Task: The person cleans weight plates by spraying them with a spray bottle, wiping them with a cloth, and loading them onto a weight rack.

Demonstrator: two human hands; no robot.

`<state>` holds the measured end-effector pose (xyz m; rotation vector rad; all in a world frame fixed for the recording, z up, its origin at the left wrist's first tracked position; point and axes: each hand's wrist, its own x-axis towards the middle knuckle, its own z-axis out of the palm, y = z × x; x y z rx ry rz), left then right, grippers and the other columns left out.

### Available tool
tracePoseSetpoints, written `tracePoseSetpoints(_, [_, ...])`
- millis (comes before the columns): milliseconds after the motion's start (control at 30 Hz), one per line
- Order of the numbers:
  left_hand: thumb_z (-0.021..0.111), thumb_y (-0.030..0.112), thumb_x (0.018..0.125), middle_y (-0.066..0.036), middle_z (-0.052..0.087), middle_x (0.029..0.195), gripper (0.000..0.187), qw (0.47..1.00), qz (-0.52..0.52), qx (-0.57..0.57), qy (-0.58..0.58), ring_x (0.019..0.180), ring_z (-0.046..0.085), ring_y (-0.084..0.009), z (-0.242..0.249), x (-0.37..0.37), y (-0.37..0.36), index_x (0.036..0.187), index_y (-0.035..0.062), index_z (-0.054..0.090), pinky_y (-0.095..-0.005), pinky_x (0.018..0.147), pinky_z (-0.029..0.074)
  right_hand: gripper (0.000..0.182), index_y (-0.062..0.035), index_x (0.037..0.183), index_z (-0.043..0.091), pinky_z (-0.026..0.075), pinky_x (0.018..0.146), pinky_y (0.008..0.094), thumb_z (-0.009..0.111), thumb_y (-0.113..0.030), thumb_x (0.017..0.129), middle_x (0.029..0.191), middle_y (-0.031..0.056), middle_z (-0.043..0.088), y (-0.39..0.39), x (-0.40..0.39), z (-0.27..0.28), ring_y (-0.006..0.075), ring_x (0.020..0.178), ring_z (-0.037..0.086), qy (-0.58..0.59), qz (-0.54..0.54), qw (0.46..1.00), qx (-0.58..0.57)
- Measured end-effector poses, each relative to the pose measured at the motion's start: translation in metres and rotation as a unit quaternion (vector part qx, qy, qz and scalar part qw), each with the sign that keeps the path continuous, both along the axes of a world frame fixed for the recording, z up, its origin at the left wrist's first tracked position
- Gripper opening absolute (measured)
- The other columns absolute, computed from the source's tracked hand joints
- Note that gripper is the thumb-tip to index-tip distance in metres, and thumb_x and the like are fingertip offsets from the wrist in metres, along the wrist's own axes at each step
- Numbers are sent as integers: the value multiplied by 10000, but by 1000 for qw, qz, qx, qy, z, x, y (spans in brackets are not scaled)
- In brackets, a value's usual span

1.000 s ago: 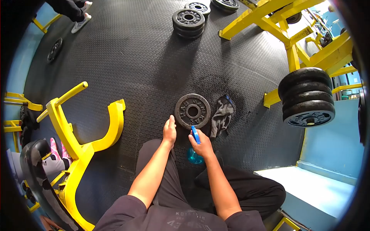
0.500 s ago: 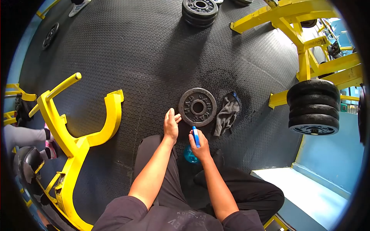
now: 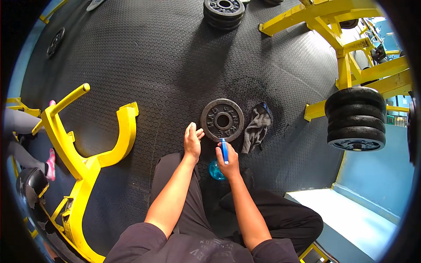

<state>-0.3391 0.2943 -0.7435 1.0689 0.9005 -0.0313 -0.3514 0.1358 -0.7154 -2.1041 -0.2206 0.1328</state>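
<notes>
A dark weight plate [image 3: 210, 130] with raised lettering and a round centre hole lies flat on the floor in front of me. My right hand [image 3: 229, 162] is wrapped round the neck of a spray bottle [image 3: 215, 171], which has a blue nozzle head and a translucent teal body. The nozzle points at the plate's near edge. Beside the plate's lower left rim is my left hand [image 3: 192, 141], holding nothing, its fingers extended and slightly curled. A crumpled grey cloth [image 3: 256, 129] lies just right of the plate.
A stack of plates [image 3: 223, 15] stands at the far middle. Yellow machine frames rise at left [image 3: 83, 162] and right [image 3: 326, 35], the right one bearing several black plates [image 3: 355, 118]. Another plate [image 3: 55, 42] is at the far left. A person's legs [image 3: 26, 122] show at the left edge.
My view has shifted slightly. The right hand and spray bottle have turned a little, and the left hand stays beside the plate. At the left edge, the other person's legs have moved.
</notes>
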Motion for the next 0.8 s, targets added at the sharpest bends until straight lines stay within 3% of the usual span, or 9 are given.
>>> tracePoseSetpoints(100, [390, 679, 965, -225, 584, 1371, 830, 1000, -1, 4, 0, 1169, 623, -248, -5, -1, -1, 1561, 111, 288, -382, 998, 390, 186, -46, 999, 626, 496, 657, 446, 650, -223, 947, 913, 140, 691, -7, -1, 1, 347, 802, 682, -27, -44, 999, 5])
tracePoseSetpoints(200, [406, 680, 960, -221, 586, 1367, 839, 1000, 1, 0, 0, 1166, 624, -244, -3, -1, -1, 1561, 108, 282, -378, 991, 393, 216, -65, 826, 535, 462, 633, 483, 613, -217, 957, 793, 158, 611, -17, -8, 0, 393, 715, 613, 50, -85, 991, -94])
tracePoseSetpoints(300, [419, 681, 956, -221, 583, 1371, 853, 1000, 0, -8, 3, 1184, 619, -257, -2, -1, 0, 1561, 99, 270, -383, 993, 392, 202, -35, 845, 555, 460, 639, 459, 614, -189, 962, 758, 181, 591, -18, -16, 3, 394, 698, 602, 32, -79, 991, -99])
tracePoseSetpoints(367, [422, 683, 955, -224, 581, 1373, 857, 1000, 0, -8, 3, 1193, 616, -266, -4, -1, 0, 1558, 93, 271, -387, 996, 392, 159, -36, 974, 633, 512, 723, 410, 634, -194, 957, 871, 164, 668, -14, -19, 5, 346, 804, 670, 30, -76, 995, -51])
tracePoseSetpoints(433, [424, 681, 955, -222, 582, 1372, 852, 1000, 3, -7, 2, 1191, 617, -266, -2, 0, -1, 1552, 91, 281, -389, 997, 392, 159, -35, 989, 642, 529, 723, 411, 642, -187, 942, 921, 172, 686, -9, -18, 13, 358, 884, 686, 79, -38, 996, -21])
tracePoseSetpoints(533, [427, 676, 956, -219, 581, 1376, 848, 1000, -1, -12, 7, 1189, 618, -265, 14, 1, 2, 1549, 88, 285, -389, 995, 391, 135, -24, 957, 633, 519, 695, 406, 644, -157, 942, 872, 162, 668, -6, -12, 15, 363, 822, 667, 79, -6, 997, -23])
tracePoseSetpoints(600, [408, 530, 1023, -299, 532, 1371, 750, 999, -5, -23, 34, 1222, 593, -323, 33, 4, 3, 1503, -40, 331, -378, 1014, 477, 150, -13, 947, 624, 510, 707, 419, 647, -160, 942, 861, 161, 651, -4, -9, 14, 373, 801, 643, 40, -1, 999, -36])
tracePoseSetpoints(800, [411, 575, 1005, -290, 578, 1331, 762, 999, -2, -9, 34, 1138, 640, -290, 23, 3, 2, 1513, 10, 347, -356, 939, 467, 185, -22, 943, 628, 508, 705, 451, 653, -205, 941, 836, 174, 656, -13, 0, 19, 381, 783, 650, 3, -76, 997, -10])
